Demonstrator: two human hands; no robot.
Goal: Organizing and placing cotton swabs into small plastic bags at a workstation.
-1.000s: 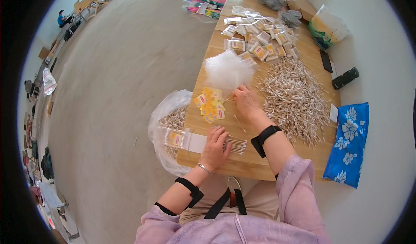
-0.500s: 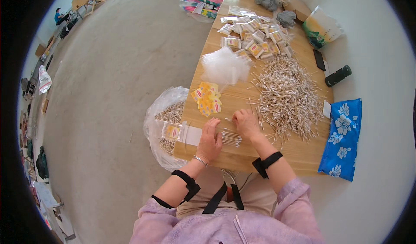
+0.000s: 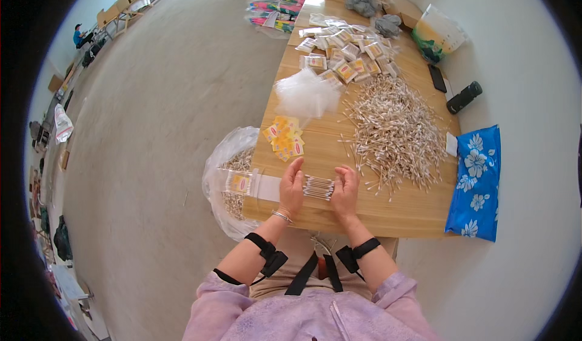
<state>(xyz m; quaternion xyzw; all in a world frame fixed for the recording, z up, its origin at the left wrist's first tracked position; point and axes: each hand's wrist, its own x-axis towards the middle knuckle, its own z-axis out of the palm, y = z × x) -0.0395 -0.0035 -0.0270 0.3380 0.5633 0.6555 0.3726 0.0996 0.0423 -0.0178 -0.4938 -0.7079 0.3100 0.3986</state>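
Observation:
A neat row of cotton swabs (image 3: 318, 187) lies crosswise on the wooden table in front of me. My left hand (image 3: 291, 186) is at its left ends and my right hand (image 3: 345, 190) at its right ends, so the row is held between them. The fingers of both hands point away from me and curve a little inward. Left of my left hand is a white strip (image 3: 268, 187), beside a clear pack of swabs (image 3: 239, 183) with a yellow label, near the table's left edge. A large heap of loose swabs (image 3: 397, 132) spreads to the right.
Yellow cards (image 3: 284, 138), clear plastic bags (image 3: 308, 92) and filled swab packs (image 3: 345, 53) lie farther up the table. On the right are a blue flowered pouch (image 3: 476, 180), a black bottle (image 3: 464, 98) and a phone (image 3: 437, 78). A sack of swabs (image 3: 233, 204) stands at the left edge.
My right hand has moved back from beside the heap to the right ends of the row. More swabs show in the row, lying closer together. The view has shifted slightly.

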